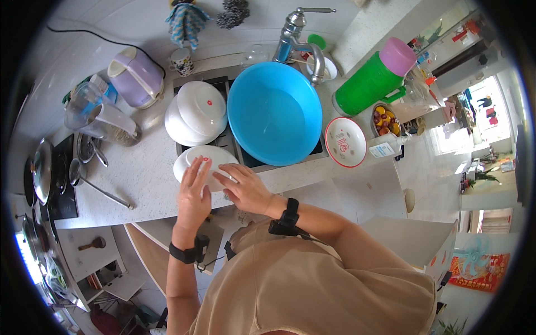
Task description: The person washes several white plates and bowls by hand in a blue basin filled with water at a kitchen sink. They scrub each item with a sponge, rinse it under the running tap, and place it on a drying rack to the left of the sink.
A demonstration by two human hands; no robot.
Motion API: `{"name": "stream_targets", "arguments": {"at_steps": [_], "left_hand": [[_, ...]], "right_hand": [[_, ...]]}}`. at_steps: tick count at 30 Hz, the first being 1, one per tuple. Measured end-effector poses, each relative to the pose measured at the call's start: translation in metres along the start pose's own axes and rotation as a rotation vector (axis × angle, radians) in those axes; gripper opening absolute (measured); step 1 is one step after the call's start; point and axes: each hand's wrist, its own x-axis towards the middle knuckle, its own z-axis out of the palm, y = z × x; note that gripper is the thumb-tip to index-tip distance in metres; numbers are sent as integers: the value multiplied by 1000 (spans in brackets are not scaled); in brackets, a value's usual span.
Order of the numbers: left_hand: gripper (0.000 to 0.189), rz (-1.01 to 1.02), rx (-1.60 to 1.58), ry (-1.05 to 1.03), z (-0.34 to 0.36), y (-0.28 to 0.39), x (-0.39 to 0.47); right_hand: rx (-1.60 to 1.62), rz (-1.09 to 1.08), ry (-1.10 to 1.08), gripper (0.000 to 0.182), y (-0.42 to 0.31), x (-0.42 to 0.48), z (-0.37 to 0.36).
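Note:
An upturned white bowl lies at the front edge of the sink. My left hand rests its straightened fingers over the bowl's near left side. My right hand, wearing a ring, spreads its fingers at the bowl's right side. Neither hand is closed around it; how firmly they touch it I cannot tell. Just behind are more upturned white bowls, stacked, with a small red mark on the top base. A large blue plastic basin stands over the sink to the right. The red-rimmed white bowl sits right of the basin.
A chrome faucet rises behind the basin. On the right stand a green thermos and a clear pump bottle. To the left are a lilac electric kettle, a clear plastic jug and a ladle. Cabinet doors hang open below.

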Motion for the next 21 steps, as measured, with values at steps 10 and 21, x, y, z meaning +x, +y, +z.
{"name": "stream_targets", "arguments": {"at_steps": [10, 21], "left_hand": [[60, 185, -227, -131, 132, 72, 66], [52, -293, -490, -541, 299, 135, 119]], "right_hand": [[-236, 265, 204, 40, 97, -58, -93], [-639, 858, 228, 62, 218, -188, -195]]}}
